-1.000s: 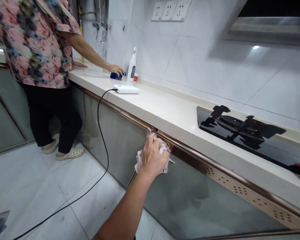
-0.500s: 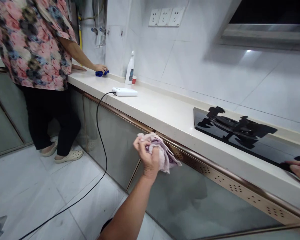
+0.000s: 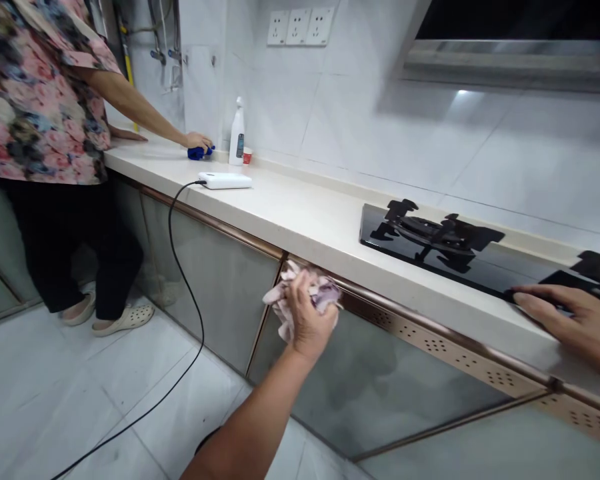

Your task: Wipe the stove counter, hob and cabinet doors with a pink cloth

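Note:
My left hand is closed around a crumpled pink-and-purple cloth. The cloth lies against the bronze trim at the top of a cabinet door, just under the countertop edge. At the right, my right hand rests with fingers stretched out on the front edge of a black gas cooktop. Nothing shows in that hand, though part of the fingers' underside is hidden.
A co-worker in a flowered top leans over the counter, one hand on a blue cloth. Nearby stand a white spray bottle, a red cup and a white power bank. Its black cable hangs to the floor.
The view has shifted right, bringing more of my right hand and the cooktop into sight. My left hand has turned and moved with the cloth along the trim toward the door's left end.

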A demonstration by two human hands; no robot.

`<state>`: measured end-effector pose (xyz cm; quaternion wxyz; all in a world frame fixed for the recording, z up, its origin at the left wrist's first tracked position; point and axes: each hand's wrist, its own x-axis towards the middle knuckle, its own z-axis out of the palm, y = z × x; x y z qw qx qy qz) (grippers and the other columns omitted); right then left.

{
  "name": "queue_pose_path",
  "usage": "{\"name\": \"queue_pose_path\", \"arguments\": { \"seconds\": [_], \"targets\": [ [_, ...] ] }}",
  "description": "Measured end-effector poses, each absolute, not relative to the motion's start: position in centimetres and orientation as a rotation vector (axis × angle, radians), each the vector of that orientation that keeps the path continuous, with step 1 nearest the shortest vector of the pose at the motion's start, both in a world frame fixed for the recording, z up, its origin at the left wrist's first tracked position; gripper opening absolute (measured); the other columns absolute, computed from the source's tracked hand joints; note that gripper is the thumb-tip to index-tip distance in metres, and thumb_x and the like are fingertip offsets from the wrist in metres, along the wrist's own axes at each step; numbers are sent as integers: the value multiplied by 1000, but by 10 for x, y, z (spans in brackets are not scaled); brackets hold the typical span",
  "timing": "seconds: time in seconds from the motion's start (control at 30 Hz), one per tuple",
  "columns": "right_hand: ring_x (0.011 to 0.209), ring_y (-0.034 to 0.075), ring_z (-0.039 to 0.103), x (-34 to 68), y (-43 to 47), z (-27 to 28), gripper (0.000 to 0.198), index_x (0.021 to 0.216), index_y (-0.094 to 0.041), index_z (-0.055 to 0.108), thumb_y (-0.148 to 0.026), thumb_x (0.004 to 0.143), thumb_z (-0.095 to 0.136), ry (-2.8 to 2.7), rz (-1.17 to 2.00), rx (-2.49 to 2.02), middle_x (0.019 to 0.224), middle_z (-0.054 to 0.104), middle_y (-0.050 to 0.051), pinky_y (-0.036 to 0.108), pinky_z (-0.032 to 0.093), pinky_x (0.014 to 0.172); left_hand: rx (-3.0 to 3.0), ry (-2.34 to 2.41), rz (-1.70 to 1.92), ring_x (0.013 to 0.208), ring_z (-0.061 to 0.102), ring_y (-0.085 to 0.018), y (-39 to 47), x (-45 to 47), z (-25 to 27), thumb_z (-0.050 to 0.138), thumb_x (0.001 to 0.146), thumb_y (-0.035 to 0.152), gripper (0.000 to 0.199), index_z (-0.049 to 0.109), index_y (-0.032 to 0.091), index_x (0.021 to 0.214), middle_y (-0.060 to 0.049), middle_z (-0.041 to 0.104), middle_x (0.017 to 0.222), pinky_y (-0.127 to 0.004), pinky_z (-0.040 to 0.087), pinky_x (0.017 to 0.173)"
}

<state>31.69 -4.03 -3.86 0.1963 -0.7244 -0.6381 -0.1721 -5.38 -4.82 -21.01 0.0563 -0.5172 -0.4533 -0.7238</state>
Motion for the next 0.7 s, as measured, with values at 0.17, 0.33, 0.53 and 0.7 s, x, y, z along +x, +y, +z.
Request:
{"name": "queue_pose_path", "arguments": {
  "seconds": [0.17,0.33,0.53,0.7],
  "targets": [
    [109,36,66,286,-58,-28,58,106,-34,72,-71,73,42,-1710,-232,-2074,133,69,6,49,51,87,-2339,-1007,-2004,118,63,-30,-71,15,-249,72,68,11,44,63,20,110,-12,65,122,-48,53,104],
    [118,32,62,273,-68,-23,51,117,-31,72,-57,89,40,-1709,-245,-2127,138,66,9,44,47,91,-2689,-933,-2282,104,70,-25,-94,45,-264,68,68,7,25,63,22,87,-6,71,97,-41,56,95],
    [121,31,60,258,-74,-22,49,120,-27,74,-52,96,39,-1739,-276,-2061,139,65,8,42,46,95,-2245,-934,-2748,97,69,-19,-121,1,-153,61,77,10,25,62,22,98,-4,69,100,-35,57,92],
    [115,32,64,256,-73,-23,48,118,-29,75,-52,95,40,-1720,-299,-2000,133,68,7,45,48,94,-2138,-705,-2528,99,67,-20,-90,-8,-32,58,89,18,26,59,23,115,-7,64,114,-37,58,85]
  ]
}}
